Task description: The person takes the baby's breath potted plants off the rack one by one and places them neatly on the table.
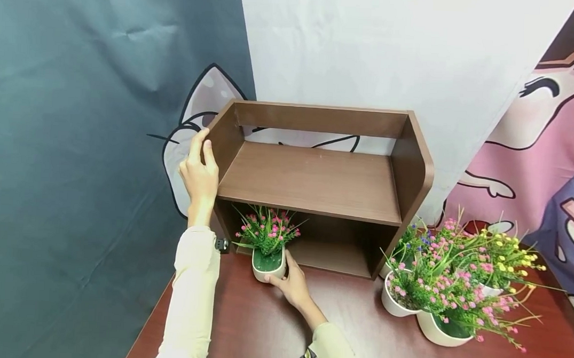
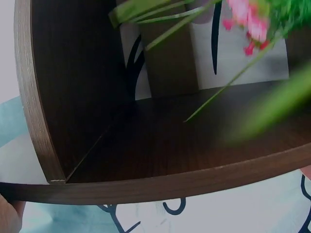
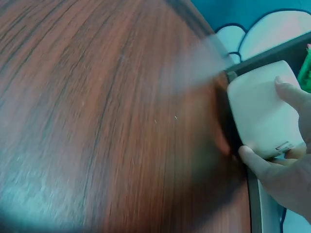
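A brown two-tier wooden shelf [image 1: 311, 180] stands against the backdrop. My left hand [image 1: 199, 175] holds the upper part of its left side panel. In the left wrist view only a bit of that hand [image 2: 9, 216] shows at the lower left corner, by the panel edge. With my right hand [image 1: 292, 280] I grip a white flower pot [image 1: 269, 271] with pink flowers and green leaves, tilted at the left front of the lower compartment. The right wrist view shows the pot's smooth white underside [image 3: 265, 109] between my thumb and fingers.
Several white pots with pink, yellow and blue flowers [image 1: 448, 282] stand close together on the reddish-brown table [image 1: 339, 315], right of the shelf. A grey-blue cloth [image 1: 76, 164] hangs at the left, and a printed cartoon backdrop [image 1: 501, 129] at the right.
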A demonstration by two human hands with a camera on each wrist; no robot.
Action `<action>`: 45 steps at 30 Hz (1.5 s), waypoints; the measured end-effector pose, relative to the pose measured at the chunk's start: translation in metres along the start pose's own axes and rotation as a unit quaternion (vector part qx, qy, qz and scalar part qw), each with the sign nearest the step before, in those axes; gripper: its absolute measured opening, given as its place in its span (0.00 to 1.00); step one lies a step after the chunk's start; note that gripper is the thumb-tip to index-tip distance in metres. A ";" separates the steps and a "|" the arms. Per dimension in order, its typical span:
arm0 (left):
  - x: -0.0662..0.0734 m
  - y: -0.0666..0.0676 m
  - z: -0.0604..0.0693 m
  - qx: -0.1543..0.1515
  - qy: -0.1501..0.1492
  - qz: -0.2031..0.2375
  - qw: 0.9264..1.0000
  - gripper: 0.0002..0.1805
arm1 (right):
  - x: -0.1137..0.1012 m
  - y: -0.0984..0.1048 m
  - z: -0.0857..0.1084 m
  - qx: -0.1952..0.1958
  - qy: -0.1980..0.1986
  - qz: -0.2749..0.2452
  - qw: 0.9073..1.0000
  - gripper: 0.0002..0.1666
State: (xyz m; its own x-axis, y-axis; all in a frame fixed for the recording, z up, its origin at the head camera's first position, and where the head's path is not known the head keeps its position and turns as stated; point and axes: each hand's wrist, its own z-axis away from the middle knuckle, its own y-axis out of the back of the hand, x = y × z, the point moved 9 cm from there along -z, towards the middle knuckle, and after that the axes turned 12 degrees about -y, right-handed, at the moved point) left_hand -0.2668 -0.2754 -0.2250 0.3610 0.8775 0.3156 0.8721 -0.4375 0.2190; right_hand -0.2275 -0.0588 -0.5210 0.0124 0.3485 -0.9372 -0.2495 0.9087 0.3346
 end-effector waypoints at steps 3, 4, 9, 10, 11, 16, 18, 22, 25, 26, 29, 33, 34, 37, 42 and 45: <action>0.000 -0.002 0.005 -0.007 0.007 0.003 1.000 0.16 | 0.007 0.013 0.013 0.016 0.006 0.002 1.000 0.53; 0.000 -0.001 0.006 -0.006 0.010 0.003 1.000 0.16 | 0.010 0.018 0.017 0.025 0.009 0.004 1.000 0.53; -0.005 0.005 0.008 0.006 0.018 0.004 1.000 0.16 | 0.022 0.039 0.040 0.064 0.022 -0.006 0.998 0.52; -0.005 0.006 0.007 0.008 0.018 0.005 1.000 0.15 | 0.026 0.043 0.043 0.066 0.017 -0.011 0.998 0.53; -0.004 0.006 0.006 0.010 0.018 0.007 1.000 0.15 | 0.029 0.047 0.047 0.066 0.011 -0.021 0.998 0.53; 0.000 0.001 0.001 0.014 0.012 0.017 1.000 0.15 | 0.045 0.068 0.068 0.060 -0.011 -0.058 0.996 0.54; 0.000 0.000 0.002 0.012 0.013 0.018 1.000 0.15 | 0.048 0.075 0.075 0.056 -0.012 -0.063 0.996 0.54; -0.003 0.000 0.000 0.012 0.015 0.013 1.000 0.16 | 0.045 0.086 0.089 0.034 -0.012 -0.083 0.996 0.53; -0.003 0.000 0.000 0.010 0.021 0.011 1.000 0.16 | 0.043 0.096 0.106 0.019 -0.020 -0.109 0.994 0.51; -0.002 0.000 0.000 0.006 0.028 0.013 0.999 0.16 | 0.043 0.100 0.112 0.016 -0.027 -0.121 0.992 0.50; -0.001 -0.001 0.001 0.006 0.034 0.015 0.999 0.16 | 0.043 0.112 0.131 0.018 -0.035 -0.144 0.989 0.46; -0.001 -0.002 0.000 0.006 0.036 0.018 0.999 0.17 | 0.045 0.129 0.153 0.036 -0.029 -0.172 0.984 0.41; -0.001 -0.002 0.000 0.005 0.037 0.018 0.999 0.17 | 0.046 0.134 0.159 0.043 -0.021 -0.172 0.984 0.41; -0.001 -0.001 0.000 0.000 0.038 0.016 0.999 0.17 | 0.053 0.145 0.175 0.069 -0.006 -0.146 0.987 0.41; -0.004 -0.001 0.000 -0.003 0.041 0.012 0.999 0.18 | 0.074 0.152 0.186 0.073 -0.062 -0.073 0.993 0.45; -0.003 -0.003 0.001 -0.008 0.039 0.012 0.999 0.18 | 0.085 0.152 0.190 0.068 -0.097 -0.029 0.993 0.47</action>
State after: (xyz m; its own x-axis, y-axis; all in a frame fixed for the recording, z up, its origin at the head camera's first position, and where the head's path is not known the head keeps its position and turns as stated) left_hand -0.2697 -0.2768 -0.2280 0.3535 0.8495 0.3917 0.8584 -0.4610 0.2251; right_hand -0.0805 0.1527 -0.5307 0.2114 0.3203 -0.9234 -0.1102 0.9466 0.3031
